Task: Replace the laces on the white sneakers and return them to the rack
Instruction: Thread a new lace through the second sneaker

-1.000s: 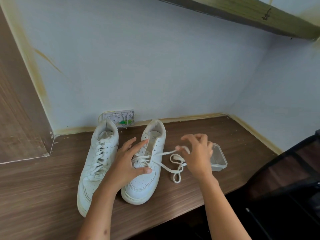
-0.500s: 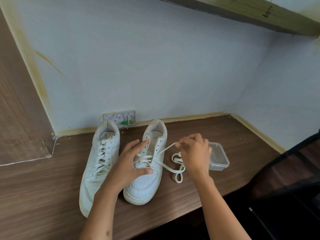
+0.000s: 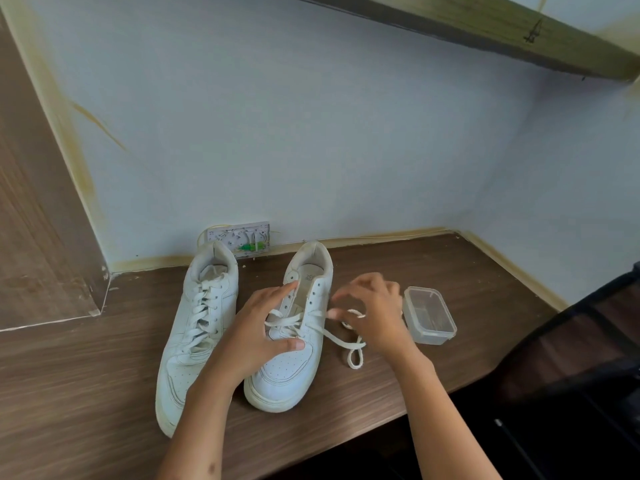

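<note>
Since a second ago, right hand (image 3: 375,315) dropped lower toward the right sneaker (image 3: 294,327), lace (image 3: 341,339) now slacker. Nearest, at 6 o'clock, both forearms reaching in over the brown surface (image 3: 86,393). Left hand (image 3: 254,336) resting on the right sneaker's half-laced eyelets, fingers (image 3: 280,292) spread and straight, thumb pressed at the toe side. Right hand at 3 o'clock of that sneaker, fingers curled, pinching the lace; loose end looped on the surface just below. Left sneaker (image 3: 195,327) fully laced, just beside at 9 o'clock. Clear plastic container (image 3: 429,315) just right of the right hand. Farther, at 12 o'clock, wall socket plate (image 3: 240,239) behind the heels.
</note>
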